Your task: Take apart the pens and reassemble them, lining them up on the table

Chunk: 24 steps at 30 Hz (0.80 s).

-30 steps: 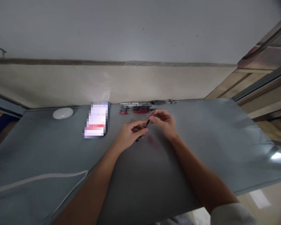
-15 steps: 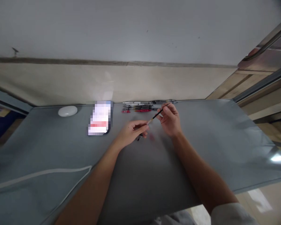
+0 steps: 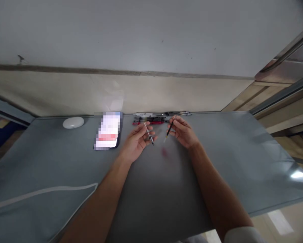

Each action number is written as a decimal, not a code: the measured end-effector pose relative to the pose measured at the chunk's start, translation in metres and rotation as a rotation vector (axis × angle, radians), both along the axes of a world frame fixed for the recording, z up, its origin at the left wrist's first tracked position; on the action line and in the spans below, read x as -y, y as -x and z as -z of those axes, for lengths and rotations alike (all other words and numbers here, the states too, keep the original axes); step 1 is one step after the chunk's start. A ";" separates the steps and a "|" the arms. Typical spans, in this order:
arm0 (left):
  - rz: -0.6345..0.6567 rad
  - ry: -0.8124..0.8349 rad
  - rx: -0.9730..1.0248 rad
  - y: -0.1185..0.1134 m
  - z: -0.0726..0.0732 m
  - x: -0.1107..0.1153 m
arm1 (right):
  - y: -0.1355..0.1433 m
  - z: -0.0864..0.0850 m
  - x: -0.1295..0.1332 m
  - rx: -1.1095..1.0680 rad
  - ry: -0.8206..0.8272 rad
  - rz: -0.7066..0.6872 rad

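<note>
My left hand [image 3: 134, 144] is closed on a clear pen barrel [image 3: 149, 136], pinched between thumb and fingers, with its black end angled down to the right. In the grip of my right hand [image 3: 186, 133] is a pen refill [image 3: 170, 129], dark along most of its length, with a yellowish band and a pale lower end. The refill and barrel are apart, both held above the table. Just beyond my hands lie several pens, among them a red pen [image 3: 155, 123], a white pen [image 3: 145, 114] and a dark pen [image 3: 180, 113].
A phone [image 3: 107, 131] with a lit, blurred screen lies left of my hands. Farther left is a white rounded case [image 3: 73, 122]. A white cable [image 3: 52, 187] crosses the grey table [image 3: 242, 152] at the lower left. The wall [image 3: 181, 92] rises along the back edge.
My hands have moved apart, and the refill is now separate from the left hand. The left hand has turned, bringing the clear barrel into fuller view. The refill now points more steeply down.
</note>
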State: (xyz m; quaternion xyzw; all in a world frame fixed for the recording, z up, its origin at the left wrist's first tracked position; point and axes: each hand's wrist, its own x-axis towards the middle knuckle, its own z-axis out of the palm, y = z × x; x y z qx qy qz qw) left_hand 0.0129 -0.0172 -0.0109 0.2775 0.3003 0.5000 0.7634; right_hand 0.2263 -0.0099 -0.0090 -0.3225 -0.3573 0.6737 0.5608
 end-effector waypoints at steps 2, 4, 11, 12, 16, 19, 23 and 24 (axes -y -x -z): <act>-0.012 0.044 0.069 0.002 0.002 -0.002 | 0.000 0.002 -0.001 0.027 -0.001 -0.061; -0.015 0.055 0.095 0.003 0.002 -0.004 | 0.000 0.004 -0.003 0.036 0.001 -0.089; -0.018 0.054 0.083 0.002 0.001 -0.006 | 0.001 0.007 -0.004 0.007 -0.012 -0.060; -0.017 0.050 0.078 0.002 0.001 -0.006 | 0.001 0.006 -0.004 0.005 -0.012 -0.068; -0.013 0.045 0.061 0.002 0.002 -0.007 | 0.000 0.005 -0.006 0.015 -0.008 -0.119; -0.007 0.055 0.040 0.002 0.001 -0.007 | -0.003 0.004 -0.009 0.037 -0.010 -0.149; -0.004 0.062 0.028 0.001 0.001 -0.007 | -0.006 0.003 -0.012 0.048 -0.029 -0.168; -0.003 0.061 0.030 0.001 0.001 -0.007 | -0.007 0.002 -0.013 0.047 -0.035 -0.170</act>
